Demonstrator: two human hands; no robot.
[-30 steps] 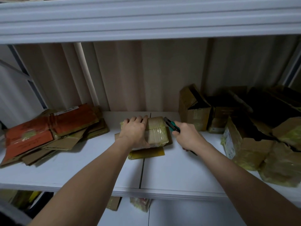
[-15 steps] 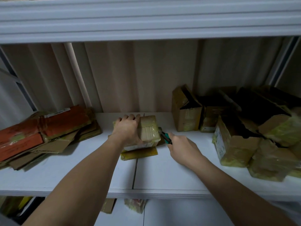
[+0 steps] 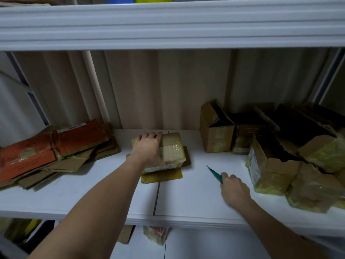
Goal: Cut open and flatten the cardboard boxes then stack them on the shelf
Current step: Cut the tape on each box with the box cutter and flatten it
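While the left hand [image 3: 149, 148] sits on top of the taped cardboard box [image 3: 170, 150], fingers curled over its far left edge and gripping it, the box stands mid-shelf near the back edge, on a flat yellowish-taped cardboard piece [image 3: 162, 177]. Right hand [image 3: 234, 189] is well apart from the box, toward the right-front of the white shelf board [image 3: 186, 199], clenched around a teal-handled utility knife [image 3: 216, 174]; blade tip points up-left toward the box, not touching it. Flattened cardboard stack [image 3: 56, 152], orange pieces on top, lies at the shelf's left end. Unflattened open boxes [image 3: 280, 146], some with yellow-green tape, crowd the right end, nearest one just beside the right hand. Corrugated back wall [image 3: 168, 90] behind. Blurry cardboard on lower shelf [image 3: 155, 236].
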